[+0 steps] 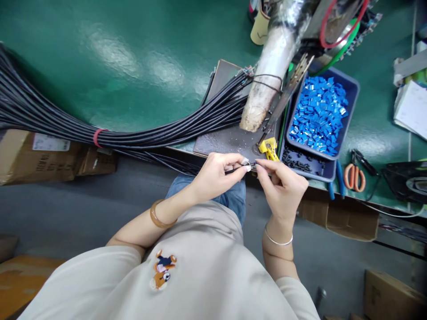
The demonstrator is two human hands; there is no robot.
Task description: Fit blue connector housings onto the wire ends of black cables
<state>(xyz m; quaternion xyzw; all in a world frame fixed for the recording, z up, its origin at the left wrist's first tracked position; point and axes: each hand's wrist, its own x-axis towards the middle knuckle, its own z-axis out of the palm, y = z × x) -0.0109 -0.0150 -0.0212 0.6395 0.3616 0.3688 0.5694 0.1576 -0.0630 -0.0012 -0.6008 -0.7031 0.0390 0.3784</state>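
Black cable end (237,168) between left fingers (240,161) and right fingers (264,166).

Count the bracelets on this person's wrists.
2. An amber bangle on the left wrist, a slim silver bangle on the right. The left hand and right hand both pinch a thin black wire. None seems hidden.
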